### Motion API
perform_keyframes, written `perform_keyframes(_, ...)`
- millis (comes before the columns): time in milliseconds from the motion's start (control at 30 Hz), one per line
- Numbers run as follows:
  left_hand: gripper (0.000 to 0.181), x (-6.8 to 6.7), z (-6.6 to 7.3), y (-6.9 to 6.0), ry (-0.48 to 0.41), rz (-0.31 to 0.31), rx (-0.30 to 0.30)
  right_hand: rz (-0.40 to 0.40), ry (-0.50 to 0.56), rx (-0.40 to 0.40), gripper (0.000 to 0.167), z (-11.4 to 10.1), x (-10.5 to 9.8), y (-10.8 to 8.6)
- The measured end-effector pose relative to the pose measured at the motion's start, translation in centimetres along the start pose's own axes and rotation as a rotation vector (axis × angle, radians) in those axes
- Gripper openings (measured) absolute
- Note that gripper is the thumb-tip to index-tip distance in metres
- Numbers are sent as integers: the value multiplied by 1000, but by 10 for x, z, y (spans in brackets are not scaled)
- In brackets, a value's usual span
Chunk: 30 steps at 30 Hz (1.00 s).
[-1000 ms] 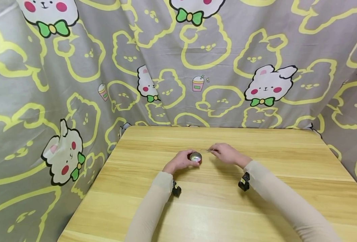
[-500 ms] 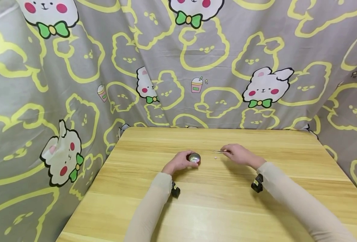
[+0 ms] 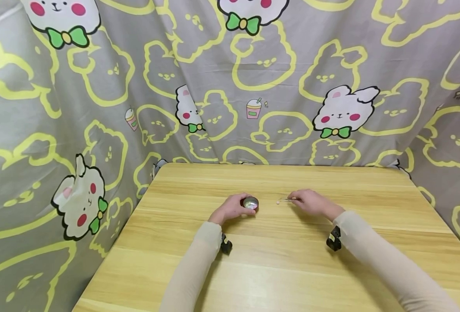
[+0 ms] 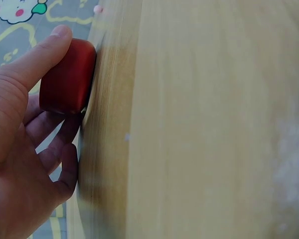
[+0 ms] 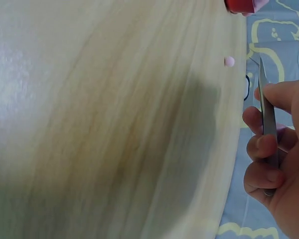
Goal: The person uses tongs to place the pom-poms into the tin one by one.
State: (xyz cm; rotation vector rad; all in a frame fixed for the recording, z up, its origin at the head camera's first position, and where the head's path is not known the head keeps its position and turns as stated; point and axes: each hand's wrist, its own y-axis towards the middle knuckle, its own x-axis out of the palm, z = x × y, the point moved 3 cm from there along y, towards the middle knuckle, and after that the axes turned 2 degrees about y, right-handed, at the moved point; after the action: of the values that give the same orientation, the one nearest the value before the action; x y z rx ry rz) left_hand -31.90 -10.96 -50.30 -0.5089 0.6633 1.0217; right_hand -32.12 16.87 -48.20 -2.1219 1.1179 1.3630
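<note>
My left hand [image 3: 233, 207] grips a small round red tin [image 4: 70, 77] on the table, thumb on one side and fingers on the other. From above, the tin [image 3: 251, 203] shows a dark rim and shiny contents too small to make out. In my right hand [image 3: 312, 202] I hold metal tweezers [image 5: 268, 124], pinched between thumb and fingers and pointing left. A small pale pink ball [image 5: 229, 61] lies on the table between the tin and the tweezers. The tweezer tips are close to the ball; whether they touch it I cannot tell.
The light wood table [image 3: 276, 268] ends at a patterned grey curtain [image 3: 214, 104] behind and at the sides. A black wrist camera [image 3: 334, 239] sits on the right sleeve, another [image 3: 226, 245] on the left.
My right hand with the tweezers has moved right, away from the tin, then slightly nearer to me. The pink ball has come into sight on the table. The left hand stays on the tin.
</note>
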Motion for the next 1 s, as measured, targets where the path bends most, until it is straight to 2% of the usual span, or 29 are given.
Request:
perform_keyframes(233,59,0,-1,1,3,0,1,-2,-1,11,18,1,6,2)
perform_keyframes(533,58,0,-2,1,-9,6,-1,-13,-21,-13,18,5,12,4)
perform_keyframes(1000,58,0,-3,1,-4,9,-16,-6,-21,-17,17,9,13,5)
